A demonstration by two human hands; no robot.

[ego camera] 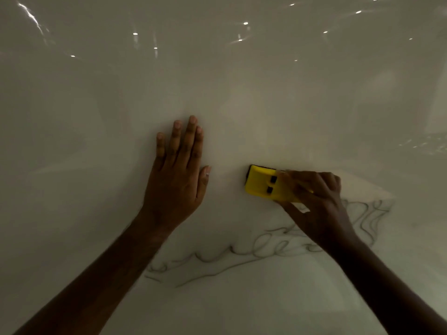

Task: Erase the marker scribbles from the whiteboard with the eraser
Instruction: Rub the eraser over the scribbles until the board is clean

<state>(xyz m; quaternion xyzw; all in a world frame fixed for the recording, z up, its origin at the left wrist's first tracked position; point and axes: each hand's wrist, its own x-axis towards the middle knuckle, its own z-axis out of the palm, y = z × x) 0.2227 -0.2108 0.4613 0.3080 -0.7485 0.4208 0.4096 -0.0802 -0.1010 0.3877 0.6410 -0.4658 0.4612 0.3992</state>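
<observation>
I see the whiteboard filling the whole view, glossy and dim, with small bright glints of light scattered across its upper part. My left hand lies flat on the board, palm down, fingers stretched out and close together, thumb a little apart toward the right; it grips nothing. My right hand is closed around the eraser, fingers over its top edge and thumb under its lower edge, covering the right end of it. The eraser is yellow with two small dark slots on its back and a dark pad showing at its upper left corner, and it sits pressed on the board just right of the left thumb, with a gap between them. The scribbles are thin grey looping lines below both hands, running from near the left forearm across to under the right wrist. More loops show to the right of the right hand, near the edge of a paler patch of board. Both forearms are bare and enter from the bottom corners.
</observation>
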